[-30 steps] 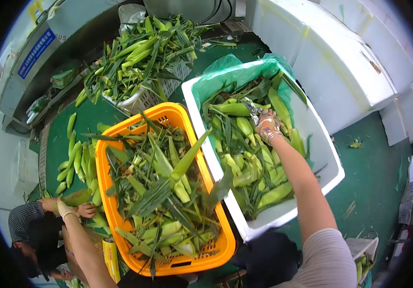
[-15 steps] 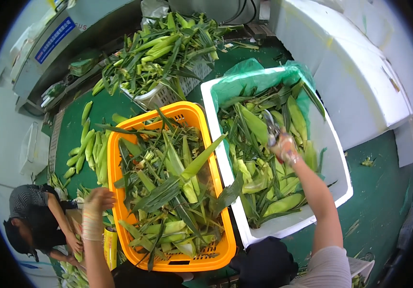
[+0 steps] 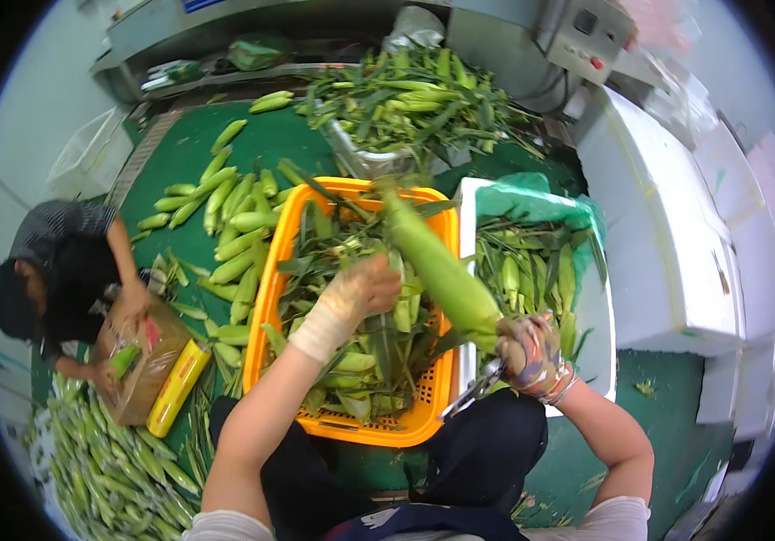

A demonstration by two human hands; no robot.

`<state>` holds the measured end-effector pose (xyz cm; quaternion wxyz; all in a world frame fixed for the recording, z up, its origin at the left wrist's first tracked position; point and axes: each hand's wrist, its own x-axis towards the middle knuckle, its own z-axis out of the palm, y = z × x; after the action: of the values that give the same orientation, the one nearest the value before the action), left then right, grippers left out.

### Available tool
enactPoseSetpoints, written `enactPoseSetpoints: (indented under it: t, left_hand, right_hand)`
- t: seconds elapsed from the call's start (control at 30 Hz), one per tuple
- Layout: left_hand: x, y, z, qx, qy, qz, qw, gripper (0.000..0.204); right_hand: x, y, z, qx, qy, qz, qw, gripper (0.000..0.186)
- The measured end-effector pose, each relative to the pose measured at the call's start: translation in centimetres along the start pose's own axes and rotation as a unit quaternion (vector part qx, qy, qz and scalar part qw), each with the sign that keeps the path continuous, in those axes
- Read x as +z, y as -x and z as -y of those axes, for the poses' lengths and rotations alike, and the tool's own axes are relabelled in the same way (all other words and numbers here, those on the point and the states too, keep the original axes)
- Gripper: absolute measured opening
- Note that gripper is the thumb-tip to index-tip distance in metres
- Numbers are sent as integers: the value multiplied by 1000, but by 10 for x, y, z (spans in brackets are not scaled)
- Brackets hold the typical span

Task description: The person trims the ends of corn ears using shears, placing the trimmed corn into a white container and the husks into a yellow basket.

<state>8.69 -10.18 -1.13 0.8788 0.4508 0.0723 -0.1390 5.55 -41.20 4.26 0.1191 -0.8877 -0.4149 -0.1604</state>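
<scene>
My right hand [image 3: 528,353], in a patterned glove, grips a long green ear of corn [image 3: 437,266] by its lower end, together with metal shears [image 3: 476,390] that point down and left. The ear slants up and left over the orange basket [image 3: 257,356], which is full of husks and leaves, its upper end blurred. My left hand [image 3: 369,284], in a pale glove, is above the basket just left of the ear, fingers curled; what they hold, if anything, is hidden. The white foam box [image 3: 604,343], lined with green plastic and holding corn, stands right of the basket.
A co-worker [image 3: 67,261] at left handles a carton [image 3: 166,352] beside a yellow roll [image 3: 180,388]. Loose ears [image 3: 216,194] lie on the green floor [image 3: 189,144]; wrapped corn [image 3: 117,460] is piled lower left. A leaf-filled crate [image 3: 369,158] stands behind; white foam boxes [image 3: 676,252] stand right.
The view has shifted. My right hand has lifted an ear out of the foam box toward the basket. My left hand has moved right, over the basket.
</scene>
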Motion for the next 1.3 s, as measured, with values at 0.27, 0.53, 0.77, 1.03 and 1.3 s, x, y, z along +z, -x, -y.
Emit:
enactPoseSetpoints:
  t: [0.27, 0.53, 0.77, 1.03, 1.3]
  left_hand:
    - [-80, 35, -74, 255, 206, -306, 894, 30]
    - [-122, 68, -103, 402, 317, -314, 800, 30]
    - [-104, 86, -98, 428, 221, -258, 837, 40]
    - [-148, 98, -105, 434, 256, -280, 817, 34]
    - [-80, 95, -72, 396, 146, -200, 884, 39]
  right_hand:
    - [45, -71, 84, 172, -76, 19, 982, 70]
    - [119, -80, 144, 346, -463, 302, 758, 91]
    - [137, -138, 127, 355, -686, 172, 611, 73]
    - [135, -108, 133, 387, -428, 296, 761, 28]
    - [124, -141, 142, 441, -838, 2, 321, 41]
